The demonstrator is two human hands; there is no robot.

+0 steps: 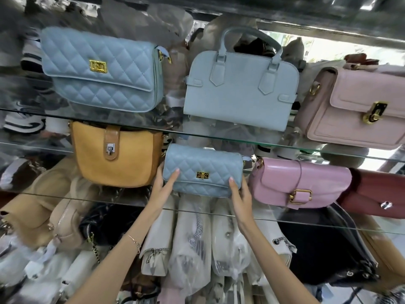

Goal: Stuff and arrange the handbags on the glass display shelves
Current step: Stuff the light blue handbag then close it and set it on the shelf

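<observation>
Small blue bag (202,170) gripped between both hands' fingers (161,170).

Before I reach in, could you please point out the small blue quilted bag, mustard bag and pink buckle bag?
small blue quilted bag (202,166): head view, quilted flap above the clasp.
mustard bag (129,159): head view, front right of the tab.
pink buckle bag (285,178): head view, glossy flap left of the strap.
</observation>
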